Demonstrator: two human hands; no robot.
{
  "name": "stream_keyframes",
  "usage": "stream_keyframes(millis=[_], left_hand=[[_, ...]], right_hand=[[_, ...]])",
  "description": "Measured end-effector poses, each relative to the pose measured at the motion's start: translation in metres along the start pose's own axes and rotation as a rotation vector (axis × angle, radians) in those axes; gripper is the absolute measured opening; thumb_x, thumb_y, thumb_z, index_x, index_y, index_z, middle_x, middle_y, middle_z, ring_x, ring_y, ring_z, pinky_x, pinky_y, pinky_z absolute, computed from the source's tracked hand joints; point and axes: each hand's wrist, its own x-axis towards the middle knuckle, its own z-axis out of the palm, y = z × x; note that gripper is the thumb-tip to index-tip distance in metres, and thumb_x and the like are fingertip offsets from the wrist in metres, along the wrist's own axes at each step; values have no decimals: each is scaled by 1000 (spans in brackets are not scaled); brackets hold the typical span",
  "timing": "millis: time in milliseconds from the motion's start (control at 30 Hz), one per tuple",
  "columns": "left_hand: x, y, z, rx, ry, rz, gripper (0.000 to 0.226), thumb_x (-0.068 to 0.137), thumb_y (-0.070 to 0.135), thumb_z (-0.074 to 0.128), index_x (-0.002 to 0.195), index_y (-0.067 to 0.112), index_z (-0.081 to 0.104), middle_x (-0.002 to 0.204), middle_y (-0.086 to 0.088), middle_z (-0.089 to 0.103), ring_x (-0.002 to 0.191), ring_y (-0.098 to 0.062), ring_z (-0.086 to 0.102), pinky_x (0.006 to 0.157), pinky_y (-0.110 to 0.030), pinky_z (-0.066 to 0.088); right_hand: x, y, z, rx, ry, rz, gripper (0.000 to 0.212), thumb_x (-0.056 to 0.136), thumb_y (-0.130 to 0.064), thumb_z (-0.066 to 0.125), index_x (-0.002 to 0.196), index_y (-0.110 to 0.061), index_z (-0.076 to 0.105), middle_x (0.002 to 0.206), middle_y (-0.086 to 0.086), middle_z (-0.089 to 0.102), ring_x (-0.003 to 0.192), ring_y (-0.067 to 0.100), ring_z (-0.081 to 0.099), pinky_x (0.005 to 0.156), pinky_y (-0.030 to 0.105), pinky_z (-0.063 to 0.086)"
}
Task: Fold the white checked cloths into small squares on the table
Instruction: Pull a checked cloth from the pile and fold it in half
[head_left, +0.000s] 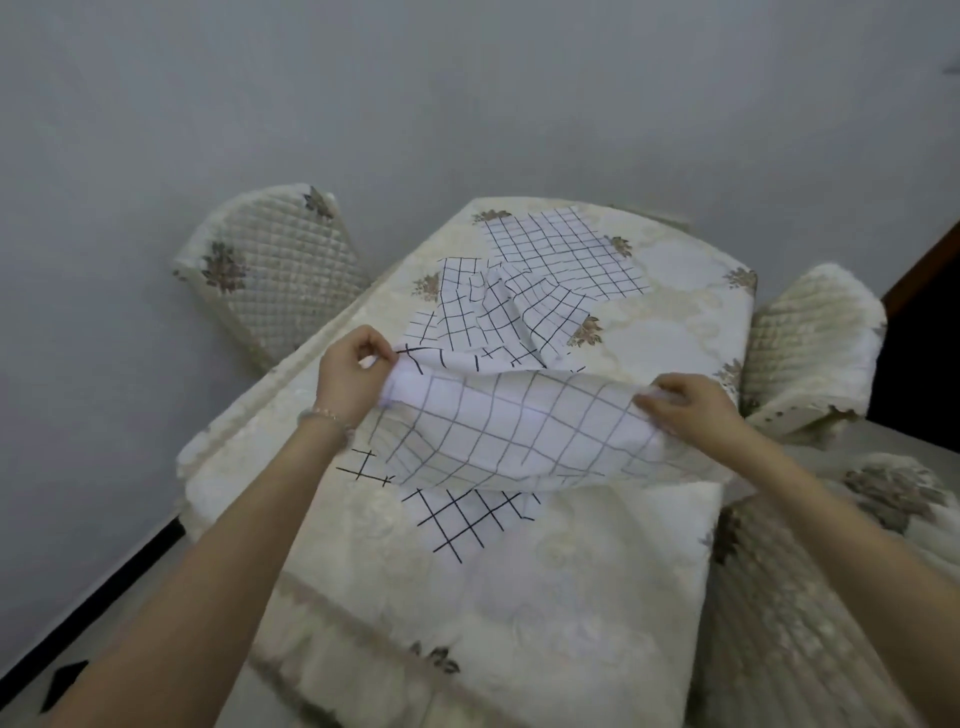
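We have both hands on the checked cloth (514, 436) in front of us: our left hand (353, 376) pinches its far-left corner and our right hand (685, 408) pinches its far-right corner, each grip closed on fabric. The lifted edge runs left to right between the two grips, so the cloth's long axis lies across us, and its near part sags back down onto the worktop (571, 613), where a lower layer shows beneath. Both hands sit about equally near; the fold, we judge, turns on carrying that raised edge over evenly. Beyond lie a crumpled cloth (498, 317) and a flat cloth (566, 254), mid-worktop and far end. We can read no labels, brands or writing anywhere.
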Motion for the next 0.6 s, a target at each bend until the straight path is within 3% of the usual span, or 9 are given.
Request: stream_keyframes(millis=[67, 133, 233, 333, 400, 467, 533, 600], left_hand=[[3, -6, 2, -35, -4, -100, 21, 82, 0, 64, 74, 15, 53, 72, 4, 56, 65, 4, 53, 57, -7, 40], [7, -15, 6, -80, -5, -270, 16, 84, 12, 67, 92, 14, 53, 81, -2, 58, 71, -10, 56, 53, -14, 43], [14, -31, 8, -189, -107, -525, 46, 79, 34, 75, 115, 16, 52, 107, -9, 59, 87, -21, 62, 64, -27, 52], [6, -46, 9, -341, -408, -664, 100, 50, 41, 91, 133, 11, 43, 117, -11, 60, 92, -20, 69, 65, -30, 57], [-8, -56, 15, -309, -572, -701, 90, 58, 18, 90, 134, 10, 42, 115, -10, 62, 85, -12, 70, 66, -27, 57], [-21, -66, 24, -143, -576, -731, 73, 74, 4, 77, 137, 8, 41, 121, -11, 59, 90, -10, 66, 76, -24, 54], [-25, -77, 30, 116, -520, -657, 71, 77, 12, 77, 138, 3, 42, 137, -16, 48, 118, -21, 52, 98, -29, 43], [-24, -71, 33, 301, -517, -474, 63, 80, 15, 74, 134, 3, 47, 136, -13, 49, 126, -26, 45, 97, -28, 37]], right_hand=[[3, -9, -7, -8, -17, 12, 28, 86, -27, 69, 64, -13, 58, 56, -2, 48, 59, 15, 44, 56, 31, 30], [8, -16, -11, 22, -52, 61, 27, 84, -27, 71, 64, -12, 60, 54, -3, 45, 55, 13, 40, 53, 28, 29], [16, -14, -13, 95, -109, 139, 27, 83, -22, 72, 62, -11, 59, 56, 0, 43, 55, 13, 38, 50, 22, 28], [26, 8, -2, 77, -210, 240, 16, 84, -16, 72, 76, -3, 68, 67, 6, 57, 65, 16, 50, 59, 23, 39], [29, 24, 12, 70, -273, 297, 11, 83, -13, 71, 78, -3, 70, 72, 7, 62, 72, 18, 54, 65, 24, 43], [31, 36, 27, 20, -322, 332, 10, 83, -12, 70, 74, -7, 69, 72, 9, 61, 74, 20, 53, 61, 26, 42], [32, 44, 39, -78, -372, 330, 11, 84, -13, 68, 74, -9, 68, 73, 8, 62, 75, 20, 54, 58, 25, 40], [29, 43, 46, -257, -456, 288, 8, 85, -18, 67, 82, -11, 67, 82, 6, 66, 82, 20, 55, 63, 25, 41]])
